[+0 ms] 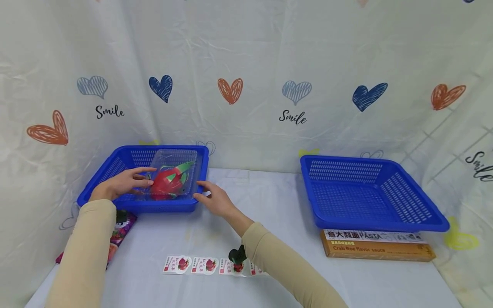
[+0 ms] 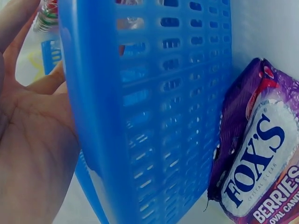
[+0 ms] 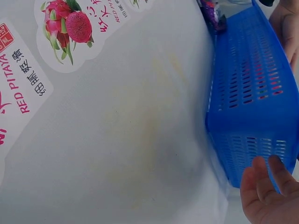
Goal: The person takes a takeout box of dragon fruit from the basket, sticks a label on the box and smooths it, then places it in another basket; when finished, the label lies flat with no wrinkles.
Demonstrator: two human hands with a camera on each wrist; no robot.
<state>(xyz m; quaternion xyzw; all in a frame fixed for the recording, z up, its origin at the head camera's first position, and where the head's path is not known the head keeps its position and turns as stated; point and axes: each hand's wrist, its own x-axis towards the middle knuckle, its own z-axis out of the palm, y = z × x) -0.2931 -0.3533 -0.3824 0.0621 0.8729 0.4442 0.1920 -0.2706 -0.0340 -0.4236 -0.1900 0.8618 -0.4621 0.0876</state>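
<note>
A red dragon fruit (image 1: 167,183) with green tips sits in a clear plastic box (image 1: 179,154) inside the left blue basket (image 1: 96,177). My left hand (image 1: 127,184) reaches over the basket's left part, fingers extended at the box's left side; whether they touch it, I cannot tell. At the basket's right front corner is my right hand (image 1: 217,200), thumb and fingers apart. In the right wrist view its loosely bent fingers (image 3: 264,179) are close to the basket's end wall, with nothing gripped.
A purple FOX'S candy bag (image 2: 261,144) lies in front of the left basket. Dragon fruit labels (image 1: 204,265) are lined up near the front, partly behind my right sleeve. Another blue basket (image 1: 346,201) stands at right, behind a pasta box (image 1: 379,250).
</note>
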